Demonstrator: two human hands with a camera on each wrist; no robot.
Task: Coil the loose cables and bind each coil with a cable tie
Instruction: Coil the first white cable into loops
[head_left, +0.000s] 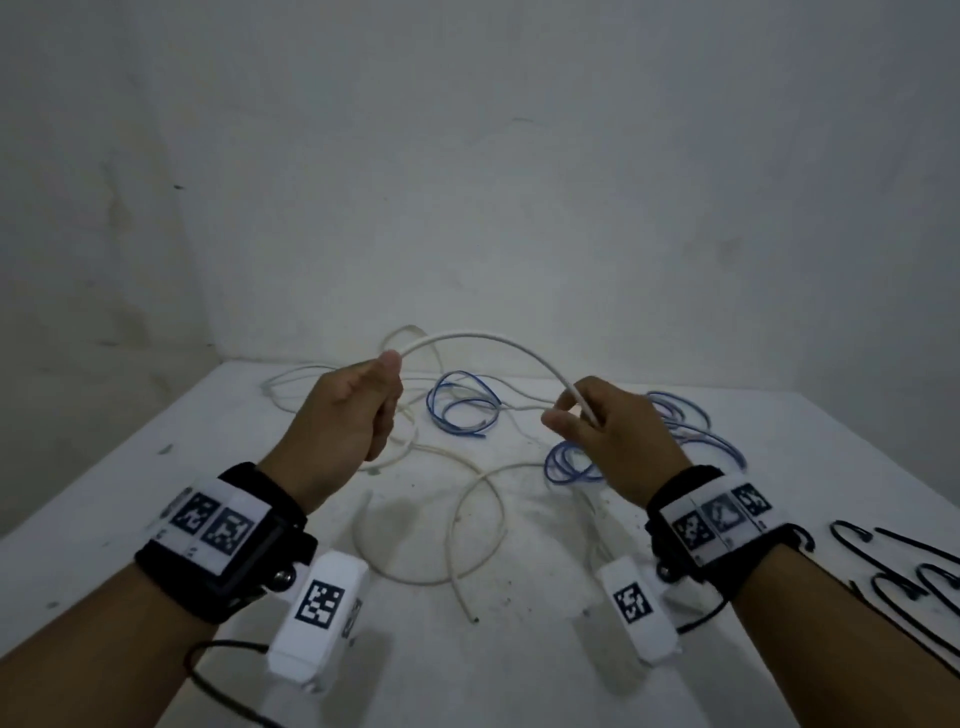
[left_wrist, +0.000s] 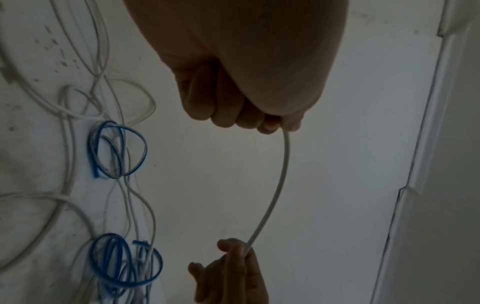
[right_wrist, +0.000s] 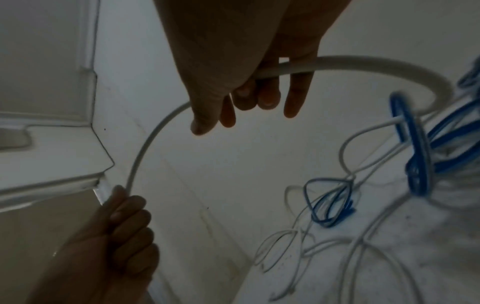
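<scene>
Head view: white cable (head_left: 483, 340) arches above the bench (head_left: 124, 499).
Left hand (head_left: 345, 410): fingers clenched round cable.
Right hand (head_left: 613, 431): fingers pinching cable.

we see bare table (head_left: 156, 499) open along the left edge and the near middle. blue cable loops (head_left: 462, 402) and tangled white cables (head_left: 431, 519) crowd the centre, while black cable ties (head_left: 893, 566) lie at the right.
</scene>
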